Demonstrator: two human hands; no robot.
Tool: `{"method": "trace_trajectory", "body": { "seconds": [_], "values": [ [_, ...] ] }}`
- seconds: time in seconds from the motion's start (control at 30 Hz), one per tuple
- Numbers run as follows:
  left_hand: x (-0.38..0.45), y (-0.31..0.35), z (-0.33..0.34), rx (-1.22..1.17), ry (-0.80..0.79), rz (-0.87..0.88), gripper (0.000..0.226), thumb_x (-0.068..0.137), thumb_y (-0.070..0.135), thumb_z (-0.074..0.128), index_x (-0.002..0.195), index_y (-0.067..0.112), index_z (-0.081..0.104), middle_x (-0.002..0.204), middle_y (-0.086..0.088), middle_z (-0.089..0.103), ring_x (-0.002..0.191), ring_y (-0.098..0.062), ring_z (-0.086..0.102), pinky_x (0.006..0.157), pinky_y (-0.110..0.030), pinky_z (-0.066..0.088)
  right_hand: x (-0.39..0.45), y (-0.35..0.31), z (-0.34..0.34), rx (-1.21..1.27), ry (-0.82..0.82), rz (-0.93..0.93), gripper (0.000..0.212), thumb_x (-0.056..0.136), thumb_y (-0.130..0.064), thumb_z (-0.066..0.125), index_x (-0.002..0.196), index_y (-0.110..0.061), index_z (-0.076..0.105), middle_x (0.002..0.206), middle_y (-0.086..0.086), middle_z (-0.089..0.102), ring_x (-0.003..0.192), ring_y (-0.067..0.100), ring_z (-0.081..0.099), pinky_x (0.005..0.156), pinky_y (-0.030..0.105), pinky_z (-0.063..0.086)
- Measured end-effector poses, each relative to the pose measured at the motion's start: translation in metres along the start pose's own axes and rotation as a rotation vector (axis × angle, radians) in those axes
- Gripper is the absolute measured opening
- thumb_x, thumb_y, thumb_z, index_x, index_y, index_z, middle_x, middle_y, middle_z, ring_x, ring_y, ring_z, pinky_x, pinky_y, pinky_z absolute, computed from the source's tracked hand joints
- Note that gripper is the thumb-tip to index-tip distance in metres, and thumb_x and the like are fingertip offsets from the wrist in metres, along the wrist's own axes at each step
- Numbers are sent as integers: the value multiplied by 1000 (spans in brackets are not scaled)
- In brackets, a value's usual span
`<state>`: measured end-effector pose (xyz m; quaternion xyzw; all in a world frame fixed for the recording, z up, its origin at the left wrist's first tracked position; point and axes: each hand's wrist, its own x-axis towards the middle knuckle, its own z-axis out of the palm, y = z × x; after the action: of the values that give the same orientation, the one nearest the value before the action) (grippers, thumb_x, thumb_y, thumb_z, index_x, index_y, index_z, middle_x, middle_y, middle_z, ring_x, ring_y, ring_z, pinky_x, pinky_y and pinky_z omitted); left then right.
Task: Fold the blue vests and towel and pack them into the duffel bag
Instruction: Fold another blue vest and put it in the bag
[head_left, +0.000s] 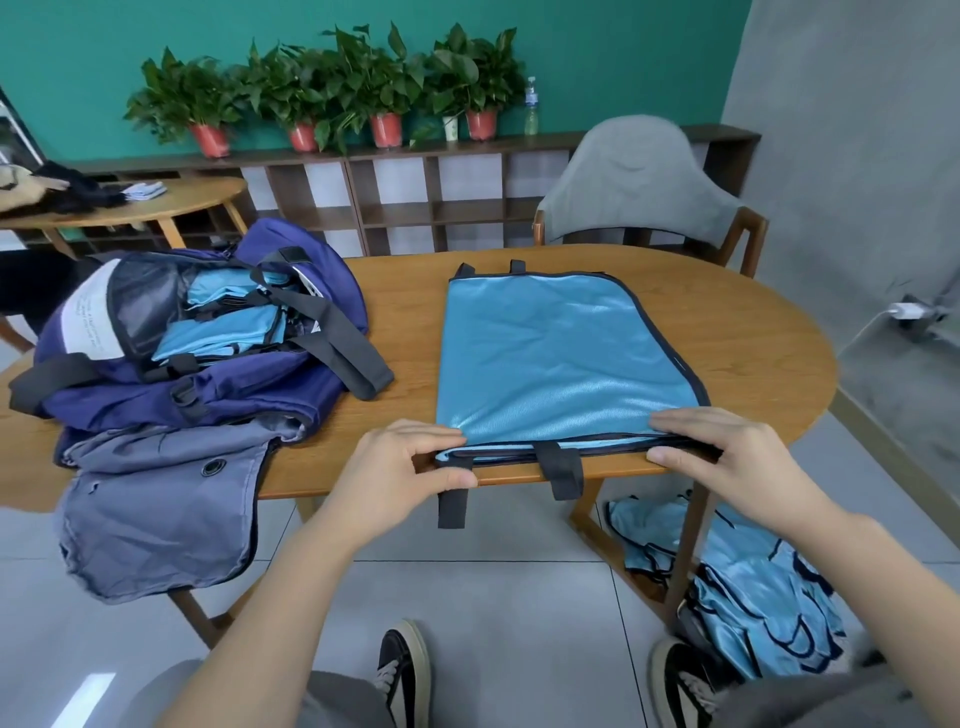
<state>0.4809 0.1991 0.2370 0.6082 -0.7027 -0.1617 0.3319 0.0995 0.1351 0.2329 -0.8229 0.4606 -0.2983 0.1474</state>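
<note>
A light blue vest (561, 358) with black trim lies flat on the wooden table (753, 364), its black straps hanging over the near edge. My left hand (410, 467) pinches the vest's near left corner, thumb under the hem. My right hand (727, 457) pinches the near right corner. The purple duffel bag (218, 384) sits open at the table's left, with several folded blue vests (228, 332) inside. More blue vests (748, 597) lie in a heap on the floor under the table at the right.
A grey flap of the bag (161, 514) hangs over the table's near left edge. A grey chair (639, 182) stands behind the table. Potted plants (332, 88) line a shelf at the back wall. A round side table (156, 202) stands at the far left.
</note>
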Motion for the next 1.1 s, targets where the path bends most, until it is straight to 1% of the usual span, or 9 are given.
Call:
{"method": "trace_trajectory", "body": {
  "seconds": [0.07,0.27,0.4,0.47,0.53,0.73,0.87,0.97,1.1],
  "values": [
    [-5,2,1,21,5,0,57,58,61,82,108,33,78,107,37,62,114,9,55,104,-15,36,-8,0,0,31,23,-15,55,74,-53,75,121,-25,73,126,-19,65,125,-11,50,110,9,32],
    [-24,13,9,-13,155,13,21,66,25,92,85,25,82,86,27,70,98,-1,60,88,-16,44,-21,-2,0,63,105,-67,35,83,-54,72,101,-25,80,107,-16,73,109,-3,63,100,26,48],
    [-29,30,2,-98,174,-12,17,78,20,85,79,32,72,94,24,71,100,3,63,91,-23,46,-25,-18,-8,132,79,50,18,82,-39,72,95,-26,76,92,-14,72,88,-8,62,74,12,47],
    [-28,44,-7,-185,148,-55,18,87,22,77,80,34,66,82,15,73,79,-2,64,77,-29,48,-24,-28,-18,198,44,87,5,86,-35,74,88,-30,74,81,-11,73,76,0,64,63,15,45],
    [-25,60,-19,-272,170,-51,19,90,19,74,83,34,65,72,7,70,66,-6,57,66,-31,43,-20,-39,-33,299,73,83,6,85,-33,76,88,-28,77,80,-7,75,75,6,66,67,23,49],
    [17,86,-41,-484,171,-43,13,89,9,74,91,22,73,86,0,78,79,-11,71,74,-27,56,27,-50,-63,466,201,141,10,78,-28,82,85,-21,79,82,-9,77,73,4,70,67,19,55],
    [67,62,-28,-318,158,-100,13,94,10,68,99,21,72,85,15,76,79,2,70,71,-13,52,75,-26,-53,400,166,210,10,82,-31,81,85,-22,79,80,-10,76,68,2,68,60,13,50],
    [89,29,-7,-247,103,-180,15,95,15,68,106,25,70,94,13,77,90,-2,72,89,-32,57,93,2,-28,328,96,290,11,83,-37,79,88,-27,77,83,-9,76,75,8,70,69,25,56],
    [90,11,9,-180,114,-239,11,94,24,70,105,26,72,91,15,77,91,-4,71,92,-37,55,98,18,-13,201,-16,308,5,85,-38,77,84,-38,72,88,-18,73,76,-6,65,68,12,50]
  ]
}}
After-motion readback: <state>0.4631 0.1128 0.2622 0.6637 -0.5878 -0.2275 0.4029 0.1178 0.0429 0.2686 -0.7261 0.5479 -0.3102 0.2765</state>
